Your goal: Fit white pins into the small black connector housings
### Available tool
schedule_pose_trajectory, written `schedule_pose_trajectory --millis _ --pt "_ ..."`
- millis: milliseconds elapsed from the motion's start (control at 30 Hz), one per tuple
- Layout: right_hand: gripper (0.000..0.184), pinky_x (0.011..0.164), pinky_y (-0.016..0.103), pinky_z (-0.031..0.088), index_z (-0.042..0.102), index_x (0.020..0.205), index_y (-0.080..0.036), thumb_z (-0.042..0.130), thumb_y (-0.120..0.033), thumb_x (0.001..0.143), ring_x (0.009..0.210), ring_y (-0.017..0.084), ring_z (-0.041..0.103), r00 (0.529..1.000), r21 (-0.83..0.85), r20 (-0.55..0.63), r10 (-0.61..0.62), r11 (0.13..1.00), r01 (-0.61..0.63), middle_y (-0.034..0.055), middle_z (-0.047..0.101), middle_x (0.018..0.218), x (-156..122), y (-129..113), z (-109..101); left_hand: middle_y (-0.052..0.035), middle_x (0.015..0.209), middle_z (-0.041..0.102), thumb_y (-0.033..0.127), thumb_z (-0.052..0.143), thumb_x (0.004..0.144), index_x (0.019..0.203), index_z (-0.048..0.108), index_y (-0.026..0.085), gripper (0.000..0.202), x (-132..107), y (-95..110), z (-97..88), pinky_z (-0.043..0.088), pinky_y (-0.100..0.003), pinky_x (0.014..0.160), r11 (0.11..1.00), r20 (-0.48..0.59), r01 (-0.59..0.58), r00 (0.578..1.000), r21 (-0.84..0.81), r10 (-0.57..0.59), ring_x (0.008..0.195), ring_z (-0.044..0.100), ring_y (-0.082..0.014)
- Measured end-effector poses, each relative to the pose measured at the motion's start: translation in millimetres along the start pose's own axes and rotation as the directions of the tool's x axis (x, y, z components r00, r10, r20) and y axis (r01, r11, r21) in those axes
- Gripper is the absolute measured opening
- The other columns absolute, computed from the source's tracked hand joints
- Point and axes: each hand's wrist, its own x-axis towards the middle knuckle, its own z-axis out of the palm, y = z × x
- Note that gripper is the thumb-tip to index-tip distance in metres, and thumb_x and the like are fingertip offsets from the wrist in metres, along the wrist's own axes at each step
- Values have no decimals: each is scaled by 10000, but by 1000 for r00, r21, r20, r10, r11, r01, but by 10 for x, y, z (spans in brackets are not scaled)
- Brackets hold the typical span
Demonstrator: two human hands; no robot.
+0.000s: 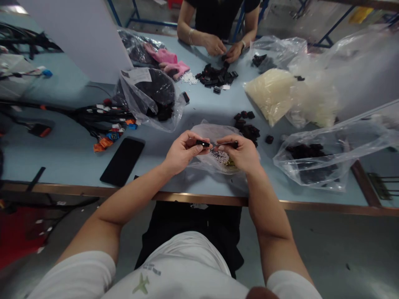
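Observation:
My left hand (182, 153) is closed on a small black plastic connector (202, 143), which has a pale spot on its side. Facing it from a short distance, my right hand (243, 153) pinches a slim dark tool (229, 144) whose tip points at the connector; its exact kind I cannot make out. Beneath both hands lies an open clear plastic bag (202, 166) holding small white pieces (220, 157) and some yellowish ones (230, 162). Just beyond my right hand is a pile of black connectors (249, 129).
A black phone (122, 161) and a wire harness (90, 118) with orange and blue plugs lie left. Bags of black parts (146, 93) (308, 162) and a bag of cream pieces (271, 93) surround the work. Opposite, a co-worker's hands (222, 49) handle a black part.

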Motion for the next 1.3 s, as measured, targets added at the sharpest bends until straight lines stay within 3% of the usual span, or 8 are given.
schedule_pose_trajectory --millis 100,267,433,633,833,1000,1167,1300 --pt "197 737 329 569 757 985 -212 770 -338 835 737 191 747 996 36 -58 74 997 -72 18 807 740 9 -1 6 -34 1090 831 335 969 809 1010 633 194 417 20 -26 -15 690 -359 930 1000 4 -3 1000 2 3 1024 837 -218" --pt "355 455 254 410 653 874 -238 854 -517 788 430 105 544 991 220 -35 126 969 -115 -62 662 597 113 -112 21 -34 1084 829 362 980 793 1014 638 197 439 54 -70 -53 683 -353 925 1000 -11 -6 1000 -17 6 1025 838 -224" --pt "553 382 208 290 677 803 -223 942 -688 663 402 73 454 994 325 -28 102 942 -88 -71 564 517 311 -296 61 -30 1026 828 396 1002 754 997 638 191 483 60 -86 -76 682 -358 912 999 -22 -9 1000 -37 8 990 840 -223" --pt "633 358 203 300 704 752 -198 1047 -648 469 453 124 588 966 488 44 255 838 -243 -4 654 532 301 -147 163 -20 1030 824 385 1007 745 993 644 191 480 55 -59 -104 678 -349 916 999 -43 5 999 -39 -7 981 838 -206" --pt "575 363 189 276 740 842 -189 1078 -505 500 599 184 747 963 564 69 259 786 -252 27 752 672 211 -127 142 -34 1061 827 387 987 778 1012 649 192 455 56 -51 -134 684 -374 924 1000 -38 9 999 0 -9 1007 837 -223" --pt "502 376 193 270 693 843 -225 1040 -480 586 683 205 785 976 544 61 207 813 -207 2 745 713 185 -161 137 -39 1075 829 401 989 777 1014 635 190 475 36 -37 -121 694 -392 928 1000 -49 2 999 25 -1 1001 838 -228" --pt "395 458 230 416 722 928 -250 956 -483 712 779 226 796 992 449 -51 116 890 -81 21 794 796 135 -190 172 -47 1046 836 387 977 795 1014 635 186 453 -8 12 -69 708 -386 893 998 -53 -11 998 54 14 1017 844 -258" --pt "163 760 353 610 774 892 -254 862 -380 837 871 222 783 985 246 -161 -56 964 95 37 824 891 74 -217 240 -54 1028 840 405 985 773 995 636 186 468 -31 30 -43 716 -393 870 996 -65 -17 998 88 23 1019 845 -274"
